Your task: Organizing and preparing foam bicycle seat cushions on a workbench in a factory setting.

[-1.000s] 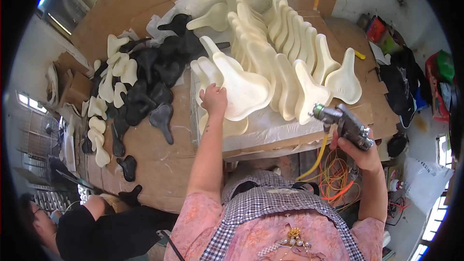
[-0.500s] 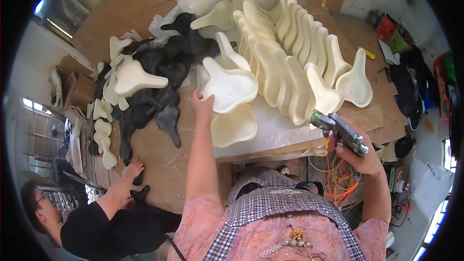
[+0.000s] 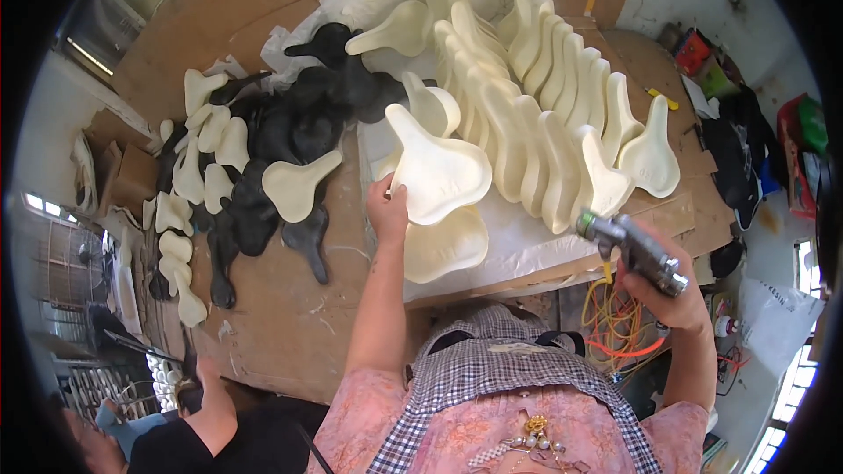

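My left hand (image 3: 388,209) pinches the left edge of a pale cream foam bicycle saddle pad (image 3: 443,177), its hollow underside facing up. Another cream saddle pad (image 3: 448,247) lies partly beneath it, towards me. In my right hand (image 3: 672,285) is a metal spray gun (image 3: 634,250), gripped by its body, with a green-ringed nozzle end pointing left over the table's front edge. Just beyond the nozzle stand upturned cream pads (image 3: 606,177) at the near end of the long rows.
Rows of cream saddle pads (image 3: 505,136) stretch to the back. A heap of black saddle covers (image 3: 307,114) lies left, with loose cream pads (image 3: 211,132) on it. A co-worker (image 3: 211,412) sits at lower left. Coiled hoses (image 3: 615,320) hang below the table's right front.
The pad in my left hand and the spray gun have shifted slightly right in view. A cream pad on the black heap lies nearer and turned. The co-worker's hand has drawn back from the table.
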The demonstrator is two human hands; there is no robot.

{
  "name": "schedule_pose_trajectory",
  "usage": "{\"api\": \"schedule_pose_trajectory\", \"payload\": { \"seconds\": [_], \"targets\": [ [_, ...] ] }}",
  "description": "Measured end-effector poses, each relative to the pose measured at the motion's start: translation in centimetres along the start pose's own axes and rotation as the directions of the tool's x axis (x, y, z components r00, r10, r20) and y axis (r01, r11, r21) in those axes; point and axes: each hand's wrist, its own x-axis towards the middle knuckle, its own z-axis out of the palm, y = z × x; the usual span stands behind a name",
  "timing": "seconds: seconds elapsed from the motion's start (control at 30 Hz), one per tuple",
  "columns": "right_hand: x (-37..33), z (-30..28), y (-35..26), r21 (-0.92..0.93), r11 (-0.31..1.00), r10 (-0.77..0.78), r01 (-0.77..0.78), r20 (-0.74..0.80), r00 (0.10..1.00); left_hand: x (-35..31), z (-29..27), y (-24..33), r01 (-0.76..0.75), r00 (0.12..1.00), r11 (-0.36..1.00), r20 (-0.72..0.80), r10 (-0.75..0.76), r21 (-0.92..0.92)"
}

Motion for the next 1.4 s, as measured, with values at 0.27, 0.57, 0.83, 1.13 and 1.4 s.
{"api": "schedule_pose_trajectory", "payload": {
  "seconds": [0.27,0.57,0.83,1.13,1.4],
  "targets": [
    [0.4,-0.2,0.7,-0.042,0.999,0.027,-0.027,-0.015,1.0,9.2,-1.6,1.9,0.163,0.986,0.727,0.086,-0.143,-0.667],
    [1.7,2.2,3.9,-0.058,0.987,0.146,-0.151,-0.077,0.986,27.8,9.4,-9.9,-0.051,0.815,0.829,0.504,-0.287,0.556],
    [2.1,3.6,4.0,0.008,0.982,0.189,-0.191,-0.187,0.964,24.5,11.3,-6.5,0.145,0.657,0.936,0.676,-0.333,0.32],
    [3.9,5.0,2.8,-0.071,0.997,-0.036,0.029,-0.093,0.995,20.8,5.9,4.0,-0.3,0.828,0.952,0.479,0.293,-0.063],
    [2.4,6.8,-0.6,-0.181,0.982,-0.086,0.044,-0.233,0.969,16.5,6.3,3.7,-0.389,0.825,0.921,0.433,0.364,-0.032]
  ]
}}
